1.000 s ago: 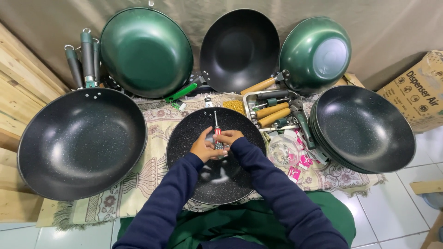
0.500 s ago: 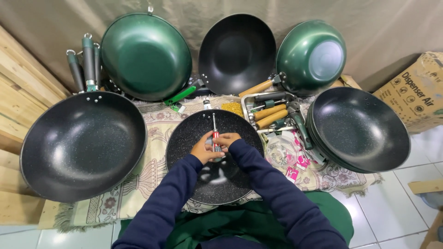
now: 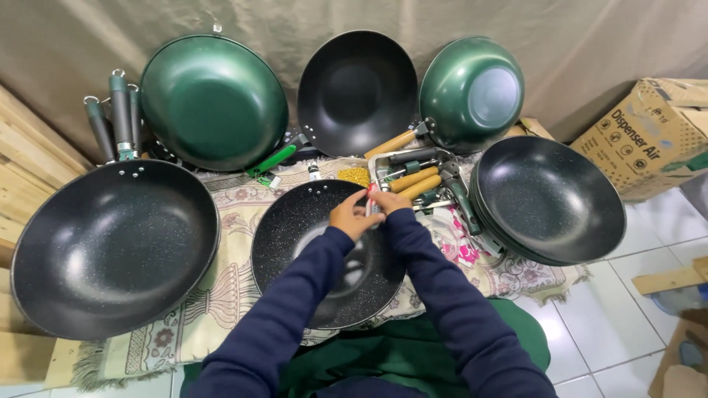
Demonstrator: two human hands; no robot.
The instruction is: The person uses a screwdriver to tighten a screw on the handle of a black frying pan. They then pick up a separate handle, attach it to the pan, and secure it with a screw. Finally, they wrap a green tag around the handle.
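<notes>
A black speckled pan (image 3: 295, 228) without a handle lies on a patterned mat in front of me. Both hands meet over its far right rim. My left hand (image 3: 350, 217) and my right hand (image 3: 391, 203) close together around a small red and silver screwdriver (image 3: 372, 200), which my fingers mostly hide. Dark blue sleeves cover both arms.
A large black wok (image 3: 110, 250) sits left, a stack of black woks (image 3: 549, 199) right. Against the curtain lean a green wok (image 3: 214, 103), a black wok (image 3: 358, 88) and a green wok (image 3: 472, 92). A tray of handles (image 3: 420, 177) lies behind the pan. Cardboard box (image 3: 653, 140) far right.
Both hands have shifted a little right and farther along the pan's rim. The screwdriver shaft that stuck out above the fingers is now mostly covered.
</notes>
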